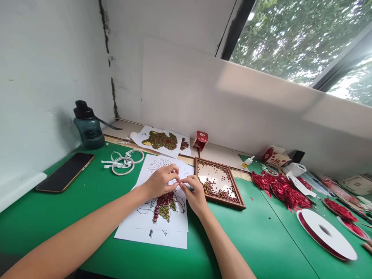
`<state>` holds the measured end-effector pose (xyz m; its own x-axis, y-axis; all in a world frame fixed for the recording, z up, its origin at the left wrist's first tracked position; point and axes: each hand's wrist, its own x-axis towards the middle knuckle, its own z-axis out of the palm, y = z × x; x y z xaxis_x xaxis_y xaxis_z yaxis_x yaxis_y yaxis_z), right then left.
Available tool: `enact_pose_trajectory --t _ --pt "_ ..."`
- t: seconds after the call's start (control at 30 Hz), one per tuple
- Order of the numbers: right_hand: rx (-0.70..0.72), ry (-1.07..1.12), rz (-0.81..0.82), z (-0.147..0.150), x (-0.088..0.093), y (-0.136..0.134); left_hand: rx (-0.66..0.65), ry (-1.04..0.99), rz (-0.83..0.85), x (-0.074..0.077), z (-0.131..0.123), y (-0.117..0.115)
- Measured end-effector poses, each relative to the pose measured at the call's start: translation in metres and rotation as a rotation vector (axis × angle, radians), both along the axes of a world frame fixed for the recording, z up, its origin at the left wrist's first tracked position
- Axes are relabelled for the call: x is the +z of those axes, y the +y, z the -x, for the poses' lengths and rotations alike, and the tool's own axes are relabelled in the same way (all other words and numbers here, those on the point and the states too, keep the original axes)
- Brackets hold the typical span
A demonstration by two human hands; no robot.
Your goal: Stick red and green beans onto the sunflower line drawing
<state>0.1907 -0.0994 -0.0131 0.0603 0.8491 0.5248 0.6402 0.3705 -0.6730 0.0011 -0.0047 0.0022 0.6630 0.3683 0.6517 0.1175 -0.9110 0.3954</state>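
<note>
Above a white sheet with a line drawing [181, 221], my left hand [162, 179] and my right hand [195, 192] meet fingertip to fingertip. Both are closed in a pinch; whatever lies between the fingertips is too small to make out. Red and green beans [164, 207] cover part of the drawing just below my hands. Petal outlines show above my left hand, while the middle of the drawing is hidden behind the hands. Close to my right hand lies a brown-framed tray [216, 182] with loose red and green beans scattered in it.
Left are a phone [65, 172], a dark bottle [88, 126] and rolls of white tape [123, 164]. Behind lies a bean-covered picture [161, 140]. A small glue bottle [248, 161], red ribbon pieces [295, 197] and a ribbon spool [327, 232] are on the right. Part of another hand [367, 247] shows at the right edge.
</note>
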Motion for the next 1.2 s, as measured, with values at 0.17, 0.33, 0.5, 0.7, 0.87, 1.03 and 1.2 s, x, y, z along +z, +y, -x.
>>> enact_pose_trajectory --t 0.17,0.33,0.5,0.7,0.87,1.03,1.2 --pt "-0.007 -0.002 -0.006 0.0 -0.0002 0.0 -0.003 0.012 -0.006 0.0 0.0004 0.0002" --pt "-0.015 0.008 -0.009 0.0001 -0.0001 -0.0009 -0.006 0.034 -0.021 -0.0011 0.0018 0.0001" --pt "-0.033 0.009 -0.01 0.0005 0.0008 -0.0016 -0.015 0.052 -0.034 -0.0008 0.0026 -0.0001" --pt "-0.016 0.012 -0.012 0.0006 0.0015 -0.0015 -0.013 0.049 -0.041 -0.0034 0.0018 0.0016" --pt "-0.004 0.024 -0.015 0.0007 0.0025 -0.0029 -0.004 0.04 -0.036 -0.0021 0.0017 0.0003" --pt "-0.002 0.043 -0.014 0.0005 0.0027 -0.0031 0.01 0.041 -0.036 -0.0012 0.0027 0.0003" --pt "-0.003 0.049 -0.016 0.0007 0.0021 -0.0024 0.007 0.054 -0.023 -0.0026 0.0028 0.0009"
